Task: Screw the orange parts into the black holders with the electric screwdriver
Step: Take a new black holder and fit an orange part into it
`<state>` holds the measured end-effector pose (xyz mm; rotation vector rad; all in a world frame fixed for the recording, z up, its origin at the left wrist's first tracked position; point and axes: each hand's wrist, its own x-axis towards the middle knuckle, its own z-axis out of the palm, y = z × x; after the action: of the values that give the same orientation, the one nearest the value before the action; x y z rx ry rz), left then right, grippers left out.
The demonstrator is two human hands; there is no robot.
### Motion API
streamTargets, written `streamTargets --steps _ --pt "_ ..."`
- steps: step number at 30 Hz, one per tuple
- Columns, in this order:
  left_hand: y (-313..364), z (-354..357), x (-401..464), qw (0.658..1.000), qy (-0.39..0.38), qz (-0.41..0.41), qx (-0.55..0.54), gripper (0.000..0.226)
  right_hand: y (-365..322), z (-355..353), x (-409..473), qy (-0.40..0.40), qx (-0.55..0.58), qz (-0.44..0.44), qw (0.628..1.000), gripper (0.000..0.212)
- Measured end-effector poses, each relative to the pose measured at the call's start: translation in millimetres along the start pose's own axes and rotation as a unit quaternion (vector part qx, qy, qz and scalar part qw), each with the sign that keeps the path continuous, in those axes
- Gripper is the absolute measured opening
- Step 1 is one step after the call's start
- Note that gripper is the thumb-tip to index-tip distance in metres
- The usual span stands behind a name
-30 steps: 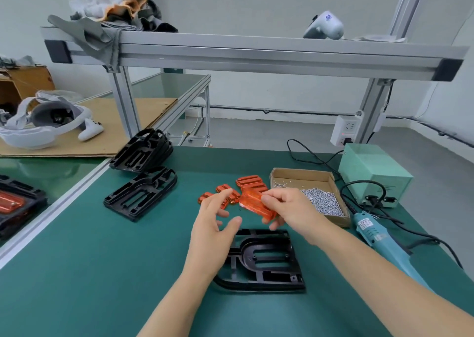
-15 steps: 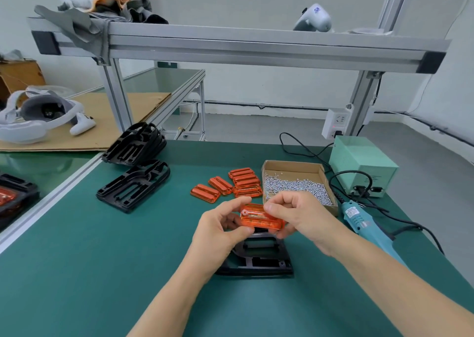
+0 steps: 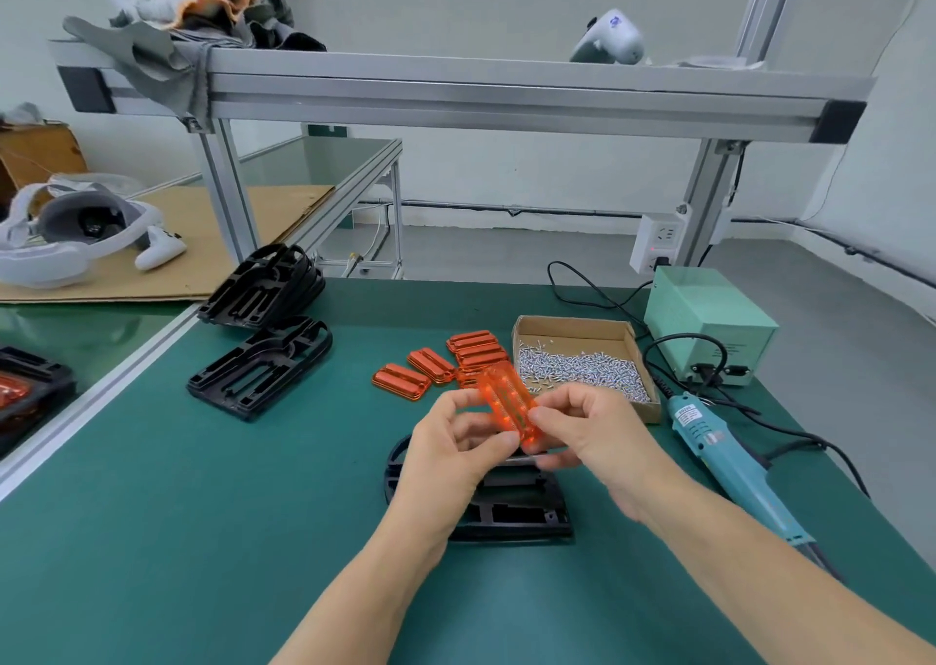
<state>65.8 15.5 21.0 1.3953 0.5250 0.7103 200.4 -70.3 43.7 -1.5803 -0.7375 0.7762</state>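
Between the fingers: one orange part (image 3: 508, 406) is held up over the worktop (image 3: 202, 538), tilted, its long axis running away from the person.
Left hand: the left hand (image 3: 451, 454) pinches the near left edge of the part, thumb and fingertips curled onto it.
Right hand: the right hand (image 3: 590, 431) grips the part's right side, fingers wrapped round it.
Below the fingers: a black holder (image 3: 506, 507) lies flat, partly hidden by both hands; the part is not yet seated in it.
Beyond the fingers: the spare orange parts (image 3: 440, 365) lie loose, and just beside them a cardboard box of screws (image 3: 582, 365).
Right of the fingers: the electric screwdriver (image 3: 729, 467) rests untouched on the worktop, cable trailing to a green power box (image 3: 709, 327).
Far left of the fingers: more black holders (image 3: 261, 365) wait, well apart.
Step in hand: orienting the part, by my reading.
Doing it well: turn the part until its face and ends match the holder's recess, lower it level, and press it fully home before freeing a hand for a screw.
Risk: a tilted seat would probably misalign the screw holes.
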Motion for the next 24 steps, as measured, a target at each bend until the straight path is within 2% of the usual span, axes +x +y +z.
streamTargets --steps 2,5,8,10,12,15,17,21,24 --pt "3 5 2 1.0 0.01 0.012 -0.007 0.026 3 5 -3 -0.02 -0.006 0.011 1.0 0.005" --pt "6 3 7 0.998 -0.003 0.021 0.056 0.038 2 4 -5 -0.012 -0.07 -0.008 0.997 0.006" --pt "8 -5 12 0.989 -0.061 0.004 0.136 0.047 -4 -4 -4 0.021 -0.148 -0.086 0.985 0.005" --pt "8 -8 15 0.983 -0.078 -0.017 0.162 0.041 -6 -8 -3 0.018 -0.197 -0.134 0.971 0.007" --pt "7 -11 18 0.982 -0.075 -0.033 0.173 0.03 -5 -10 -2 0.007 -0.228 -0.146 0.963 0.013" --pt "4 -13 18 0.978 -0.066 -0.046 0.192 0.022 2 -12 1 0.001 -0.24 -0.102 0.965 0.016" --pt "2 -16 17 0.968 -0.043 -0.032 0.244 0.022 9 -14 3 -0.004 -0.226 -0.049 0.973 0.015" --pt "-3 -25 15 0.902 0.029 0.044 0.429 0.026 22 -16 6 -0.008 -0.212 0.024 0.977 0.009" --pt "-10 -29 12 0.87 0.022 0.068 0.488 0.027 27 -14 9 0.002 -0.212 0.042 0.976 0.009"
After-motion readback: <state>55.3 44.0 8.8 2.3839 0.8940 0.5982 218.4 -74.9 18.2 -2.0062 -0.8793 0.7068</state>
